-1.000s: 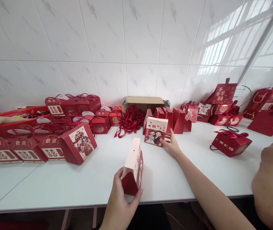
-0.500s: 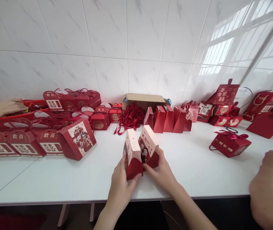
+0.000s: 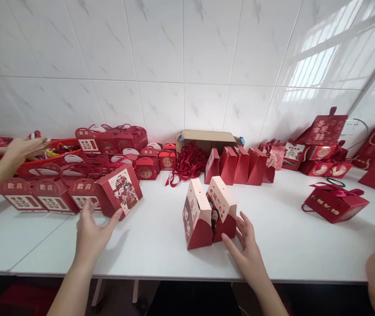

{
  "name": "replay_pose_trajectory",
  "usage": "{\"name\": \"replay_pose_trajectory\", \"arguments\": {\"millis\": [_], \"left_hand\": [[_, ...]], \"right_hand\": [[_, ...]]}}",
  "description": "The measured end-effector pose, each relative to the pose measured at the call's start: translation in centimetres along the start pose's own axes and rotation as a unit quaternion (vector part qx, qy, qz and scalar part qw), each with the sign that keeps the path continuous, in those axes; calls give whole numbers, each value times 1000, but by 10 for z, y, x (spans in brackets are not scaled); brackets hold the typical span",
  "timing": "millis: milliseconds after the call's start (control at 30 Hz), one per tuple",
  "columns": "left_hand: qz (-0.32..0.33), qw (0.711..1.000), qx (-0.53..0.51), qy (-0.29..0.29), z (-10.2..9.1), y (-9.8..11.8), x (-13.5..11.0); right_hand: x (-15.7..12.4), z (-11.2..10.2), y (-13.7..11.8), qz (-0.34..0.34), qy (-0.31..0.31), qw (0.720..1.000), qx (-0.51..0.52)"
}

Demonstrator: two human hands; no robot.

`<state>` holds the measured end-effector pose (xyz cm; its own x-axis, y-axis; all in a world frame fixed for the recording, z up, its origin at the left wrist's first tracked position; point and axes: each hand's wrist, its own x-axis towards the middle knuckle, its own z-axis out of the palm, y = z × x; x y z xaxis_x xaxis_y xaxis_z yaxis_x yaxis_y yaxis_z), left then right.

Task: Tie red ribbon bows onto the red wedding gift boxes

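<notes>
Two red and cream gift boxes stand side by side on the white table (image 3: 161, 245): a left gift box (image 3: 198, 219) and a right gift box (image 3: 222, 210). Beside the right one is my right hand (image 3: 243, 248), its fingers spread; whether the fingertips touch the box I cannot tell. My left hand (image 3: 93, 228) is off to the left with fingers apart, in front of a larger red gift box (image 3: 121, 191) with a printed couple. Its thumb is near that box's lower edge. Nothing is held in either hand.
Finished-looking red boxes (image 3: 55, 202) line the left. A cardboard box (image 3: 210, 135) with red ribbons (image 3: 190, 162) stands by the wall, next to several upright red boxes (image 3: 240, 164). A bow-tied box (image 3: 337, 204) sits right. Other people's hands (image 3: 26, 149) appear at left and right.
My left hand has let go of the left gift box and moved left to the larger red box. My right hand has loosened from the right gift box. The view has shifted slightly left.
</notes>
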<state>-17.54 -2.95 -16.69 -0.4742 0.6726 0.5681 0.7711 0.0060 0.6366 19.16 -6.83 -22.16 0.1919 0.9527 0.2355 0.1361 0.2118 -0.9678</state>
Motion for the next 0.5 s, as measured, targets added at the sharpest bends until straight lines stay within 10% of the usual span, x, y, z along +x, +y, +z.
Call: {"name": "replay_pose_trajectory", "arguments": {"millis": [267, 500], "left_hand": [[58, 991, 92, -84, 5, -13, 24], [91, 981, 70, -156, -8, 3, -9]], "right_hand": [[4, -1, 3, -27, 3, 999, -33], [3, -4, 5, -30, -25, 998, -53]]}}
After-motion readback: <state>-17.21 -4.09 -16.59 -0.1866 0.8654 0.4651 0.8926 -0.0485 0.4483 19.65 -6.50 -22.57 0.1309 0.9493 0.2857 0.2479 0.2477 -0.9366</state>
